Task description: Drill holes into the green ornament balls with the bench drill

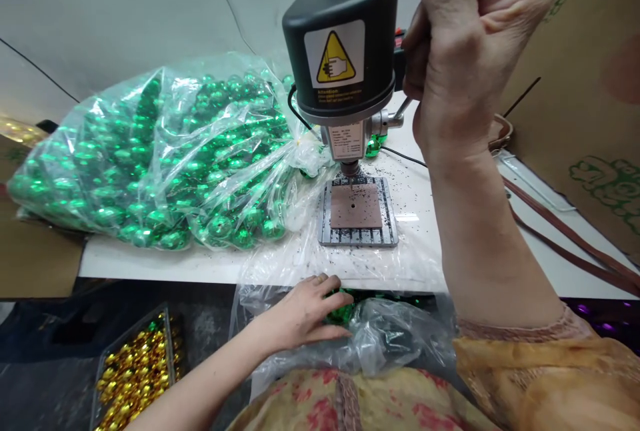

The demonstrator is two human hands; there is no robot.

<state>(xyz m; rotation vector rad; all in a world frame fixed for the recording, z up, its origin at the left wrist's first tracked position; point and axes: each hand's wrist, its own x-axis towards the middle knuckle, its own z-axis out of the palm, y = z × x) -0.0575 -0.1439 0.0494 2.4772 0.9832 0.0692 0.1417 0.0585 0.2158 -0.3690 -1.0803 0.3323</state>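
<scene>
Down at the table's front edge, my left hand point(315, 311) has its fingers and thumb curled about a shiny green ball point(343, 311), above a clear plastic bag point(385, 334) on my lap. My right hand point(465, 44) is raised and closed beside a small black drill press point(343, 37), gripping its feed lever point(403, 108); the lever's end is hidden in the fist. Below the drill's chuck point(350, 167), a brown square board point(356, 206) with a hole in it lies on the slotted metal base point(360, 239).
A large clear bag point(165, 157) of green balls lies on the white table point(165, 267) at left. Dark shavings surround the base. A bin point(170, 344) of gold balls stands lower left. Cardboard boxes point(590, 84) and a brown strap point(560, 234) are at right.
</scene>
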